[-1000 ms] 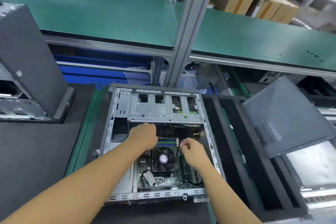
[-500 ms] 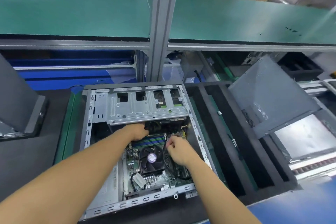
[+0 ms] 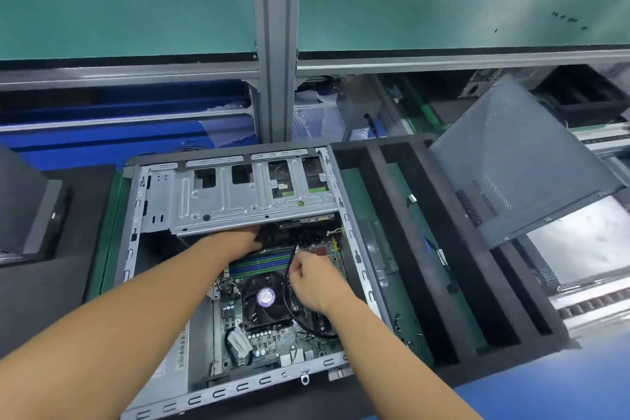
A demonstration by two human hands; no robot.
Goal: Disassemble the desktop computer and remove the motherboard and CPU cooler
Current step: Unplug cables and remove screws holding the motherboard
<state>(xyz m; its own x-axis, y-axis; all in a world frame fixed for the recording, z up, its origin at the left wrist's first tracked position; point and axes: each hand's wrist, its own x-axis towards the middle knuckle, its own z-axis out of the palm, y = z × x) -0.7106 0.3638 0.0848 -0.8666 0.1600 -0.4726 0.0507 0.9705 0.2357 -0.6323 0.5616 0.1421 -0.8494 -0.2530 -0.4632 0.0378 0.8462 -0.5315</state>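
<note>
Two hands (image 3: 246,239) (image 3: 315,285), cable (image 3: 290,262) — near CPU cooler (image 3: 264,298)

The teal-green matted shelf (image 3: 136,0) carries a few small black marks. The deep blue plastic bins (image 3: 119,147) lie in shadow. The pale silver steel drive cage (image 3: 238,204) is brighter than the grey metal computer case (image 3: 130,249). The dark green motherboard (image 3: 272,339) shows memory slots (image 3: 260,264) striped green and blue, and a small red patch (image 3: 318,252). The black square CPU cooler fan (image 3: 252,307) bears a round purple-and-white sticker (image 3: 265,297). The thin black cable (image 3: 287,283) matches it. The black foam tray (image 3: 375,143) shows green between its ribs. The grey sheet-metal side panel (image 3: 518,160) has patches of fine dots.
</note>
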